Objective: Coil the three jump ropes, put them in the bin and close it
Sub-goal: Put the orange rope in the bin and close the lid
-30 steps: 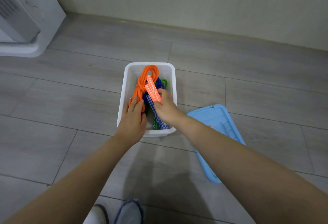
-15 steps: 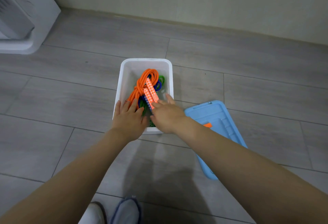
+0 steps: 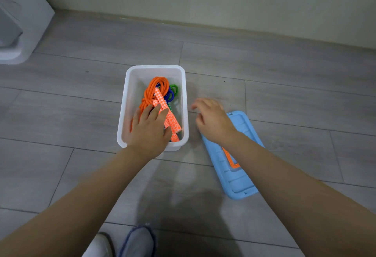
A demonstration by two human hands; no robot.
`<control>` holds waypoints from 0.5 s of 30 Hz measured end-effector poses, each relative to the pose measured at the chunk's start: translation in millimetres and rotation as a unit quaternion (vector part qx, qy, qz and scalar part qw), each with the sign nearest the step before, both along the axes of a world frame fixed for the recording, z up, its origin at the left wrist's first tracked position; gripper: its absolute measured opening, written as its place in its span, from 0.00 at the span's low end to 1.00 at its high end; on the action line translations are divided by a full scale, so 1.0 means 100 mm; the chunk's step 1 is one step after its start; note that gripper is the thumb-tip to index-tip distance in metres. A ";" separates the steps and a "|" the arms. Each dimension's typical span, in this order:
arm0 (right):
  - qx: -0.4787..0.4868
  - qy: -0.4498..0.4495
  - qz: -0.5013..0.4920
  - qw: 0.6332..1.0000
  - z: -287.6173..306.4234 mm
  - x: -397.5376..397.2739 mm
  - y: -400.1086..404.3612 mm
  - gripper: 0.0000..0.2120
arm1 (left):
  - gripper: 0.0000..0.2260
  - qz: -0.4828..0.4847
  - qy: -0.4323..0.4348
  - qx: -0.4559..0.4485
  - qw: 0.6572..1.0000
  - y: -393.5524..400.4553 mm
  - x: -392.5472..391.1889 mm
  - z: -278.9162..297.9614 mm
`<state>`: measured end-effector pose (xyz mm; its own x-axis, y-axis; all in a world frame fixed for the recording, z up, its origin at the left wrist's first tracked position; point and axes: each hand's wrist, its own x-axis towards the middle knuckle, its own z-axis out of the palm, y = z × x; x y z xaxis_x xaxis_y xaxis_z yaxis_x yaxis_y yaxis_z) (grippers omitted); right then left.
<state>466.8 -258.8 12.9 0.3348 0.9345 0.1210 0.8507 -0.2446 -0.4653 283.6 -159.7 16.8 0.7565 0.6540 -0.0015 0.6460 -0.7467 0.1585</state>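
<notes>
A white plastic bin (image 3: 130, 102) sits on the grey tile floor (image 3: 61, 114), and its top is not covered. Inside it lie three coiled jump ropes: the orange rope with dotted orange handles (image 3: 156, 98) is on top, a blue rope (image 3: 169, 96) peeks out under it, and a green rope (image 3: 174, 89) shows at 1 o'clock in the bin. The left hand (image 3: 149, 131) lies flat on the ropes at the 6 o'clock end, fingers straight, gripping nothing. The right hand (image 3: 212, 122) floats at 3 o'clock from the bin, fingers loosely bent and holding nothing (it looks blurry). A light blue plastic lid (image 3: 236, 177) lies on the floor at 4 o'clock from the bin, partly under the right arm.
</notes>
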 end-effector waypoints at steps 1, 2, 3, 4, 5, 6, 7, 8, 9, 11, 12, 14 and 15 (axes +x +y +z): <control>-0.017 0.006 -0.031 0.999 -0.05 0.09 -0.09 0.17 | 0.26 -0.027 -0.026 0.004 0.999 -0.07 0.06 0.05; -0.040 0.005 -0.060 0.997 -0.12 0.18 -0.20 0.16 | 0.26 -0.062 -0.053 0.005 0.997 -0.15 0.13 0.10; -0.072 0.001 -0.089 0.993 -0.19 0.27 -0.30 0.17 | 0.24 -0.102 -0.080 0.001 0.992 -0.26 0.19 0.13; -0.110 -0.007 -0.119 0.987 -0.25 0.35 -0.43 0.18 | 0.24 -0.146 -0.105 -0.010 0.984 -0.37 0.26 0.16; -0.156 -0.016 -0.148 0.977 -0.32 0.42 -0.56 0.19 | 0.23 -0.188 -0.120 -0.023 0.975 -0.49 0.31 0.17; -0.205 -0.021 -0.176 0.963 -0.39 0.48 -0.69 0.21 | 0.23 -0.229 -0.126 -0.036 0.965 -0.59 0.35 0.17; -0.250 -0.022 -0.203 0.946 -0.44 0.53 -0.83 0.23 | 0.23 -0.266 -0.120 -0.048 0.955 -0.68 0.38 0.13; -0.286 -0.017 -0.230 0.930 -0.49 0.58 -0.96 0.24 | 0.22 -0.299 -0.108 -0.056 0.946 -0.76 0.40 0.08; -0.312 -0.008 -0.256 0.915 -0.54 0.62 -1.08 0.25 | 0.22 -0.322 -0.091 -0.064 0.940 -0.83 0.41 0.01; -0.345 0.001 -0.303 0.888 -0.59 0.69 -1.29 0.25 | 0.21 -0.337 -0.053 -0.086 0.936 -0.94 0.42 -0.13; -0.356 0.003 -0.322 0.877 -0.61 0.71 -1.37 0.24 | 0.21 -0.326 -0.038 -0.104 0.939 -0.99 0.41 -0.20; -0.369 0.018 -0.345 0.863 -0.65 0.74 -1.51 0.22 | 0.23 -0.270 -0.003 -0.175 0.947 -1.05 0.41 -0.33; -0.371 0.030 -0.351 0.859 -0.67 0.75 -1.57 0.21 | 0.25 -0.234 0.023 -0.229 0.945 -1.07 0.41 -0.39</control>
